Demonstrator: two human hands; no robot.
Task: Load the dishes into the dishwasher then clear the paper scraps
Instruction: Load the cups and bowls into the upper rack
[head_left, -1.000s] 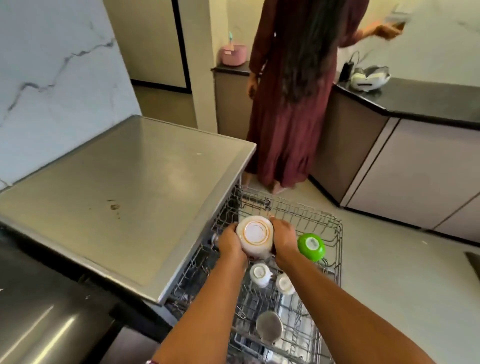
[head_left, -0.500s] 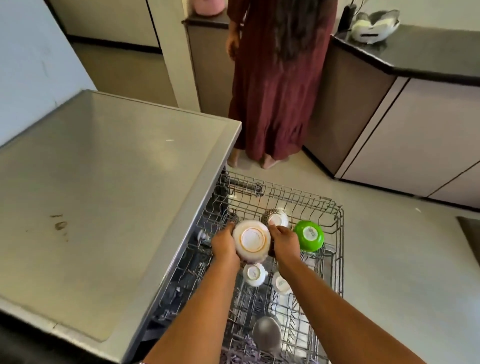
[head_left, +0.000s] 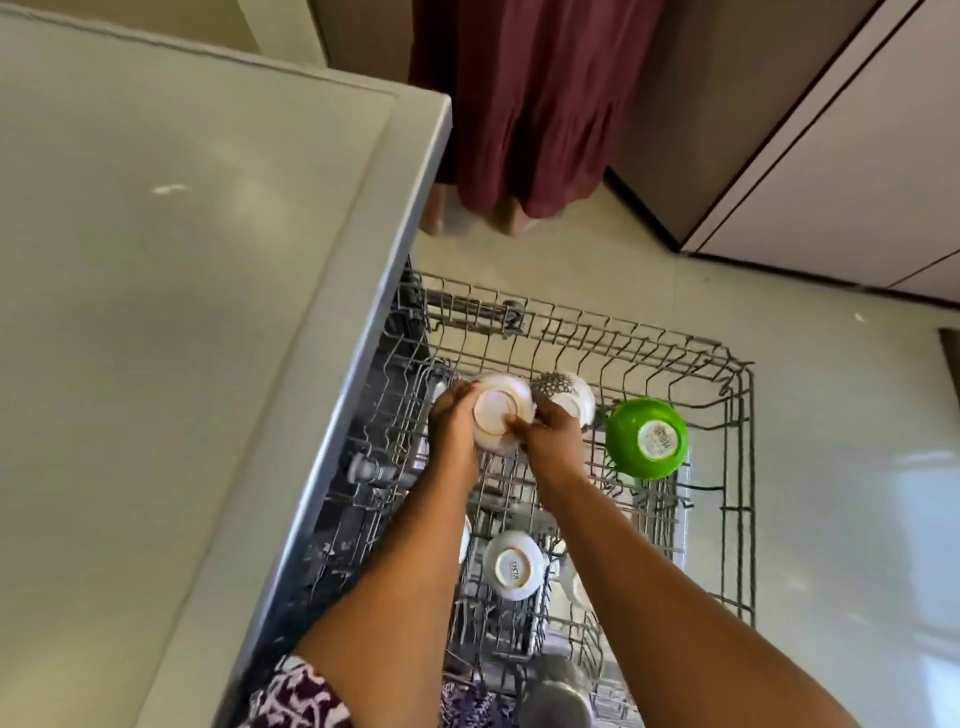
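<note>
White bowl (head_left: 497, 419) gripped by left hand (head_left: 453, 422) and right hand (head_left: 555, 437) over dishwasher rack (head_left: 623, 340); grey counter (head_left: 182, 312) upper left, pale floor (head_left: 857, 493) right.

**A home kitchen**

A pulled-out dishwasher rack (head_left: 613, 338) is sticking out from under a steel counter (head_left: 182, 338), holding upturned bowls (head_left: 647, 437). Pale cabinet fronts (head_left: 841, 171) are lining the glossy floor (head_left: 841, 493), and a barefoot person (head_left: 530, 104) in a long dress is standing nearby.
</note>
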